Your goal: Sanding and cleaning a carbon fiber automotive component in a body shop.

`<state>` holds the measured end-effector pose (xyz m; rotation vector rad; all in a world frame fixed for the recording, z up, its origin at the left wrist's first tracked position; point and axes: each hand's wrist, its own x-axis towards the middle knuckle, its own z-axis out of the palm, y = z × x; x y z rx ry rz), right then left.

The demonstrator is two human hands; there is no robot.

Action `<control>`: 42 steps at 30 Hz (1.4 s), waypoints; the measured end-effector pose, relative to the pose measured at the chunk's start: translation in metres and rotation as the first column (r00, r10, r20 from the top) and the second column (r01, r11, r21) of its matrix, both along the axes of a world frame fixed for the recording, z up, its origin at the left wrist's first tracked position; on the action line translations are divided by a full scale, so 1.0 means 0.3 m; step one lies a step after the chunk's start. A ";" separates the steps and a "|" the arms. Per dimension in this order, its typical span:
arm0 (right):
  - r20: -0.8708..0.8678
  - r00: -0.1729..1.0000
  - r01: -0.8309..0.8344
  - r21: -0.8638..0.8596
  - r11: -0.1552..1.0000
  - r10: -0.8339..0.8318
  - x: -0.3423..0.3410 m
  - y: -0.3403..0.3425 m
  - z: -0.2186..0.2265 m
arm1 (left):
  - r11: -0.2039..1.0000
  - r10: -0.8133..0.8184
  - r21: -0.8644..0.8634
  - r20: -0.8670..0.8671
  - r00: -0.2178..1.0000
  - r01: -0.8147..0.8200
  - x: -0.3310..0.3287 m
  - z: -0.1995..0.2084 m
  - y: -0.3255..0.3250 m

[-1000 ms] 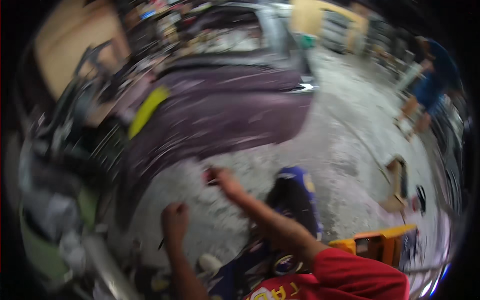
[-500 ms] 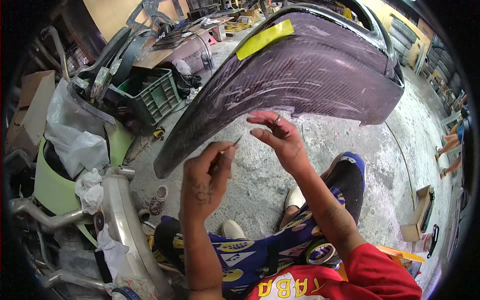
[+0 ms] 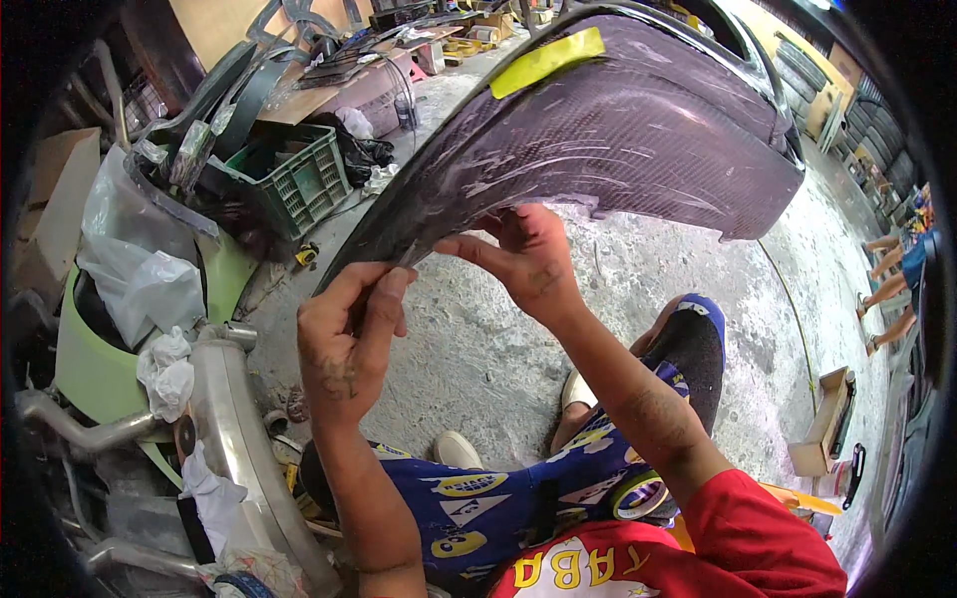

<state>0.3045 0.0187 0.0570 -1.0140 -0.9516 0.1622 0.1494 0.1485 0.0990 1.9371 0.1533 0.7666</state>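
A large dark car bumper (image 3: 598, 140) with a carbon-fibre weave and pale scratches arches in front of me. A strip of yellow tape (image 3: 548, 62) is stuck near its upper edge. My left hand (image 3: 349, 329) is closed in a pinch beside the lower left edge of the bumper; the small thin piece between its fingertips is hard to see against the dark surface. My right hand (image 3: 518, 259) is at the same edge, a little further right, with the thumb along the rim and the fingers curled over it, partly hidden.
To the left stand a green plastic crate (image 3: 299, 184), a metal exhaust muffler (image 3: 234, 439), a light green panel (image 3: 95, 374) and crumpled plastic. A roll of tape (image 3: 638, 496) rests by my lap. At right are an open cardboard box (image 3: 825, 424) and another person's legs (image 3: 885, 289).
Both hands have moved left, from open air to the bumper's lower edge. The thin pointed piece in my left hand no longer shows clearly. My right hand has closed around the edge.
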 end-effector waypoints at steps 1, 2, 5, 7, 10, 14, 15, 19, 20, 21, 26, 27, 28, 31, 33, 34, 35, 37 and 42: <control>0.003 1.000 -0.002 -0.007 1.000 0.002 0.003 0.002 -0.017 | 1.000 -0.006 0.010 0.011 1.000 0.006 0.009 -0.005 -0.004; -0.033 0.998 -0.046 0.051 0.998 0.048 0.003 0.004 -0.034 | 1.000 -0.005 0.003 0.012 1.000 0.005 0.014 -0.010 -0.007; -0.087 0.990 -0.107 0.071 0.992 0.113 0.016 -0.016 -0.063 | 1.000 -0.004 0.006 -0.008 1.000 0.004 0.033 -0.032 -0.023; -0.033 0.998 -0.063 -0.018 0.998 0.062 0.025 -0.020 -0.070 | 0.989 -0.048 0.142 0.095 0.994 0.034 0.050 -0.059 -0.027; -0.019 0.999 -0.043 -0.007 0.999 0.043 0.048 -0.024 -0.081 | 0.978 -0.018 0.208 0.111 0.994 -0.006 0.071 -0.078 -0.039; -0.050 0.998 -0.043 0.034 0.998 0.045 0.043 -0.006 -0.076 | 0.977 0.006 0.211 0.135 0.991 -0.035 0.077 -0.067 -0.056; -0.034 0.999 0.016 -0.001 1.000 -0.016 0.043 0.000 -0.076 | 0.978 -0.002 0.205 0.150 0.989 -0.029 0.078 -0.073 -0.057; -0.051 0.997 0.050 -0.033 0.998 -0.051 0.057 0.007 -0.075 | 0.955 0.012 0.291 0.159 0.987 -0.058 0.086 -0.081 -0.056; -0.050 0.997 0.050 -0.033 0.998 -0.052 0.059 0.006 -0.073 | 0.955 0.012 0.290 0.161 0.987 -0.058 0.081 -0.072 -0.063; -0.052 0.997 0.047 -0.041 0.998 -0.049 0.061 0.006 -0.070 | 0.959 0.026 0.277 0.137 0.990 -0.063 0.073 -0.058 -0.073; -0.072 0.997 -0.021 0.025 0.999 0.022 0.071 0.020 -0.069 | 0.964 0.050 0.254 0.117 0.992 -0.078 0.072 -0.053 -0.080; -0.059 0.998 -0.004 -0.003 1.000 0.004 0.072 0.020 -0.069 | 0.963 0.048 0.260 0.108 0.993 -0.074 0.067 -0.045 -0.083; -0.046 0.999 0.013 -0.030 0.999 -0.014 0.072 0.019 -0.067 | 0.961 0.045 0.267 0.098 0.994 -0.070 0.065 -0.037 -0.085; -0.052 0.999 -0.006 -0.018 1.000 0.006 0.064 0.017 -0.057 | 0.961 0.040 0.271 0.094 0.995 -0.064 0.067 -0.036 -0.086; -0.060 0.998 -0.017 -0.006 1.000 0.016 0.071 0.017 -0.062 | 0.962 0.036 0.268 0.097 0.995 -0.061 0.066 -0.035 -0.089; -0.069 0.997 -0.027 0.006 1.000 0.028 0.074 0.017 -0.065 | 0.963 0.034 0.265 0.099 0.994 -0.059 0.066 -0.035 -0.091; -0.068 0.997 -0.028 0.006 1.000 0.028 0.075 0.018 -0.067 | 0.962 0.034 0.265 0.100 0.994 -0.060 0.066 -0.035 -0.091; -0.078 0.997 -0.017 -0.012 1.000 0.016 0.075 0.017 -0.068 | 0.960 0.040 0.271 0.082 0.996 -0.061 0.065 -0.032 -0.092; -0.035 0.999 -0.012 -0.046 0.999 0.010 0.070 0.012 -0.059 | 0.960 0.039 0.273 0.069 0.997 -0.056 0.059 -0.022 -0.103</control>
